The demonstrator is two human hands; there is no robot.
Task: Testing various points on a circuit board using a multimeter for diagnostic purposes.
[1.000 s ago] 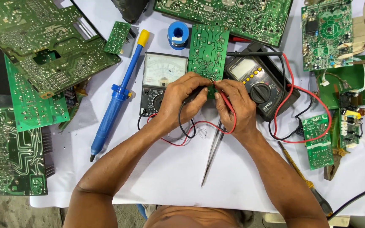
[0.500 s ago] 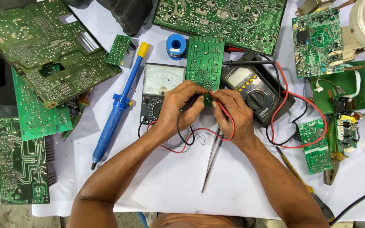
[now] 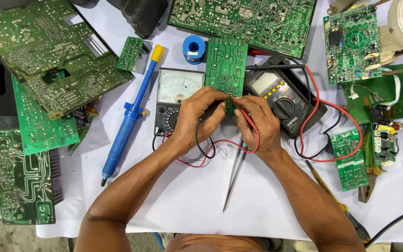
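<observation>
A small green circuit board (image 3: 225, 70) lies upright between two meters at the centre of the white table. My left hand (image 3: 197, 117) pinches a black test probe against the board's lower edge. My right hand (image 3: 257, 122) holds a red test probe (image 3: 244, 114) to the same spot, tip near the left hand's fingers. Red and black leads (image 3: 206, 151) loop below both hands. An analog meter (image 3: 176, 93) sits under my left hand, and a dark digital multimeter (image 3: 283, 98) lies right of the board.
Metal tweezers (image 3: 234, 175) lie below my hands. A blue desoldering pump (image 3: 129, 114) lies at the left. Large green boards (image 3: 47, 56) fill the left side, another large board (image 3: 243, 18) the top, smaller boards (image 3: 350, 44) the right. A blue solder spool (image 3: 193, 46) and a screwdriver (image 3: 332, 198) are nearby.
Both hands stay on the small board with the probes. The view has shifted slightly, with the whole scene sliding a little down and right in the frame.
</observation>
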